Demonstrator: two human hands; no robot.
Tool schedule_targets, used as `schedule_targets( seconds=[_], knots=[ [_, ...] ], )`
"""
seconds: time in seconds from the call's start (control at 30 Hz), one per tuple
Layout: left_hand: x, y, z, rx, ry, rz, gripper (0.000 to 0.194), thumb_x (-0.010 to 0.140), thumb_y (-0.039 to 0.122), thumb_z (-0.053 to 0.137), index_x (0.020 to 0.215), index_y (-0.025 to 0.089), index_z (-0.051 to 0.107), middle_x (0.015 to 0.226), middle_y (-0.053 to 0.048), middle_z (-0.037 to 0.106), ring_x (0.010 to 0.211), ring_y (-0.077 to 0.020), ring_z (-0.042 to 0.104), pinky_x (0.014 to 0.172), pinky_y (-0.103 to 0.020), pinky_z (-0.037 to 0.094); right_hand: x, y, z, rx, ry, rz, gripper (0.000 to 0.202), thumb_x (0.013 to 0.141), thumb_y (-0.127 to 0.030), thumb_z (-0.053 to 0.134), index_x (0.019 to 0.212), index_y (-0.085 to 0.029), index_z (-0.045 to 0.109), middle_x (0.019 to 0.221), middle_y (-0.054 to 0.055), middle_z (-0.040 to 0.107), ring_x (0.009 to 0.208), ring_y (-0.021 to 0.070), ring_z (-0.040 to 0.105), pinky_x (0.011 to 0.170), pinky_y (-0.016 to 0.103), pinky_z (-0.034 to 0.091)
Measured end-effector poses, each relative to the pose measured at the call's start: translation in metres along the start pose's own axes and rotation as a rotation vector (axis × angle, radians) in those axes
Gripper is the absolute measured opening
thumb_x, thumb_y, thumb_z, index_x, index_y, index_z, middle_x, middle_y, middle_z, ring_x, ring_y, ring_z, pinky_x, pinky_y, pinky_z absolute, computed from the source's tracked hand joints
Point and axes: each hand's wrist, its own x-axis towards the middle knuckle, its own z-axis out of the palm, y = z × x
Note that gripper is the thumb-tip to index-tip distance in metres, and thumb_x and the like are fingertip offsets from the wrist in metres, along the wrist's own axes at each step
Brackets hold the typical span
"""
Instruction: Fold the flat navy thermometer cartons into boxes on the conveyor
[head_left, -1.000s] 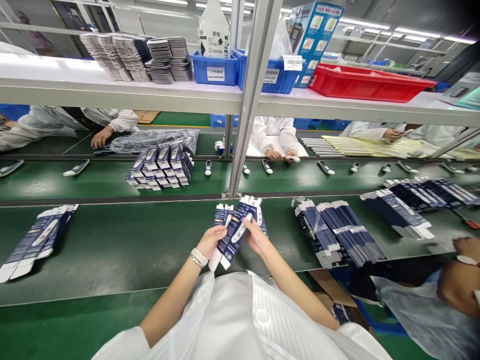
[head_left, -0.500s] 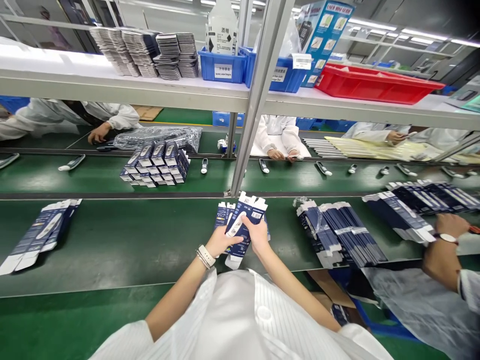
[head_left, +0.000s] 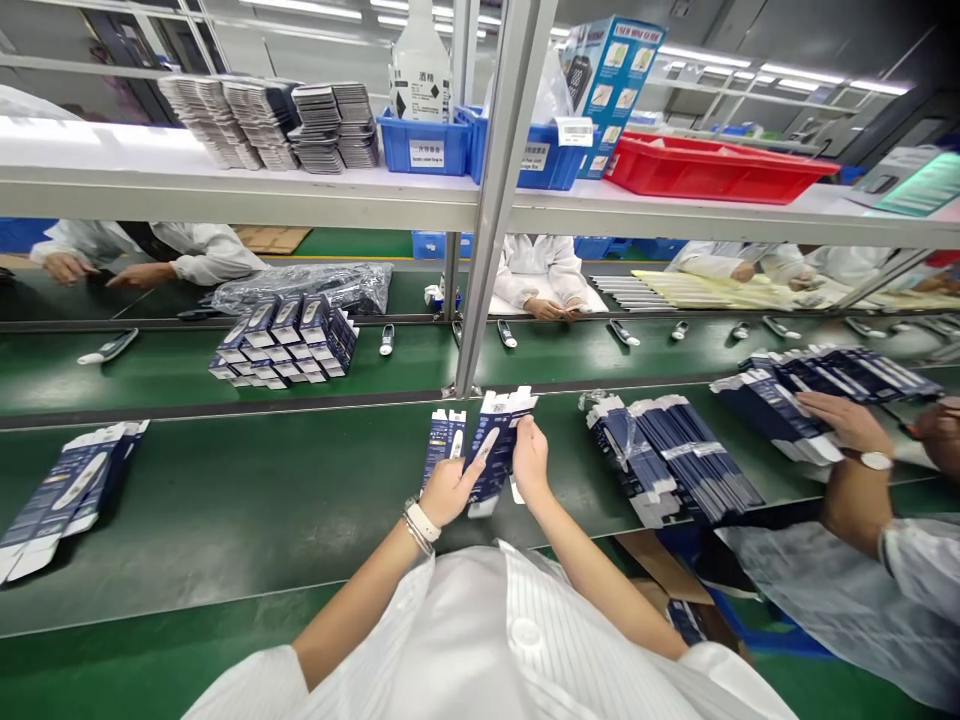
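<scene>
My left hand (head_left: pixel 448 490), with a white band at the wrist, grips blue flat cartons (head_left: pixel 442 445), its thumb resting against a second carton. That second blue carton (head_left: pixel 491 450), printed with a white device, is upright in front of me, with my right hand (head_left: pixel 531 462) closed on its right edge. White flaps stick out at the top and bottom of the cartons. Flat cartons (head_left: pixel 75 485) lie at the left of the green bench. Bundled flat cartons (head_left: pixel 679 450) lie to the right of my hands.
A metal post (head_left: pixel 491 200) rises just beyond my hands, under a shelf (head_left: pixel 300 200). Stacked boxes (head_left: pixel 281 340) and small devices (head_left: pixel 507 333) stand or lie on the belt behind. At right, a co-worker's hand (head_left: pixel 847 425) touches cartons.
The carton between my hands has turned more upright and shifted away from the cartons in my left hand. My right hand has moved to its edge. The view has shifted slightly.
</scene>
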Motion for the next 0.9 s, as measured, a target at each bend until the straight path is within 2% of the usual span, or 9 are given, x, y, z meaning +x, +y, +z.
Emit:
schedule_targets(
  seconds=[0.07,0.13,0.23,0.33,0.47,0.57,0.67,0.77,0.9],
  knots=[
    [0.001,-0.001,0.002,0.162,0.043,0.103,0.022,0.075,0.042,0.06,0.078,0.021,0.069,0.075,-0.006,0.067,0.082,-0.0243,0.061,0.082,-0.029,0.042,-0.003,-0.006,0.002,0.136,-0.034,-0.059,0.055,0.075,-0.066,0.045,0.105,-0.021,0.053,0.1,0.006,0.059,0.092,0.0201,0.055,0.083,0.032,0.043],
    [0.001,-0.001,0.005,0.282,0.067,0.19,0.032,0.077,0.04,0.058,0.104,0.023,0.064,0.101,-0.009,0.067,0.099,-0.0263,0.057,0.092,-0.032,0.038,-0.01,-0.015,0.005,0.226,-0.088,-0.067,0.057,0.073,-0.059,0.054,0.118,-0.024,0.044,0.114,0.006,0.053,0.102,0.0193,0.051,0.091,0.032,0.039],
    [0.001,-0.001,0.014,0.375,0.053,0.266,0.051,0.081,0.038,0.052,0.129,0.021,0.045,0.131,-0.01,0.051,0.12,-0.0269,0.044,0.103,-0.036,0.028,-0.02,-0.025,0.012,0.261,-0.076,-0.014,0.049,0.074,-0.048,0.058,0.115,-0.025,0.044,0.108,0.005,0.054,0.097,0.0184,0.053,0.09,0.032,0.04],
    [-0.002,0.0,0.021,0.406,0.001,0.295,0.058,0.085,0.037,0.047,0.137,0.017,0.032,0.14,-0.011,0.038,0.128,-0.0255,0.035,0.107,-0.038,0.023,-0.028,-0.028,0.017,0.299,0.006,0.013,0.038,0.076,-0.044,0.056,0.107,-0.025,0.047,0.097,0.003,0.056,0.088,0.0176,0.054,0.084,0.031,0.042],
    [-0.006,0.007,0.024,0.27,-0.065,0.287,0.065,0.084,0.04,0.048,0.141,0.018,0.023,0.144,-0.011,0.032,0.131,-0.0241,0.032,0.109,-0.037,0.022,-0.033,-0.025,0.016,0.295,0.051,-0.007,0.03,0.076,-0.038,0.057,0.101,-0.023,0.049,0.093,0.002,0.054,0.087,0.0174,0.053,0.082,0.032,0.042],
    [-0.008,0.017,0.023,0.041,-0.097,0.223,0.062,0.084,0.047,0.046,0.138,0.021,0.03,0.143,-0.01,0.034,0.128,-0.025,0.037,0.105,-0.036,0.031,-0.035,-0.023,0.013,0.222,0.057,-0.072,0.026,0.073,-0.033,0.059,0.094,-0.021,0.051,0.09,0.002,0.053,0.085,0.0179,0.052,0.08,0.033,0.042],
    [-0.007,0.028,0.021,-0.161,-0.102,0.084,0.057,0.083,0.053,0.044,0.131,0.022,0.043,0.138,-0.01,0.042,0.12,-0.0268,0.046,0.094,-0.035,0.043,-0.035,-0.023,0.01,0.165,0.057,-0.172,0.023,0.072,-0.028,0.059,0.093,-0.021,0.051,0.088,0.002,0.052,0.081,0.0175,0.052,0.075,0.032,0.042],
    [-0.005,0.037,0.02,-0.312,-0.096,-0.047,0.05,0.08,0.051,0.052,0.118,0.02,0.055,0.124,-0.01,0.055,0.107,-0.0264,0.054,0.083,-0.033,0.049,-0.034,-0.024,0.009,0.125,0.042,-0.238,0.023,0.073,-0.027,0.058,0.095,-0.022,0.051,0.091,0.002,0.051,0.082,0.0175,0.052,0.075,0.032,0.042],
    [-0.005,0.043,0.022,-0.399,-0.061,-0.093,0.04,0.072,0.042,0.065,0.105,0.019,0.062,0.103,-0.007,0.065,0.091,-0.0222,0.061,0.073,-0.029,0.051,-0.034,-0.025,0.009,0.15,0.02,-0.291,0.032,0.078,-0.04,0.051,0.105,-0.023,0.047,0.088,0.003,0.051,0.08,0.0184,0.052,0.075,0.033,0.041]
  ],
)
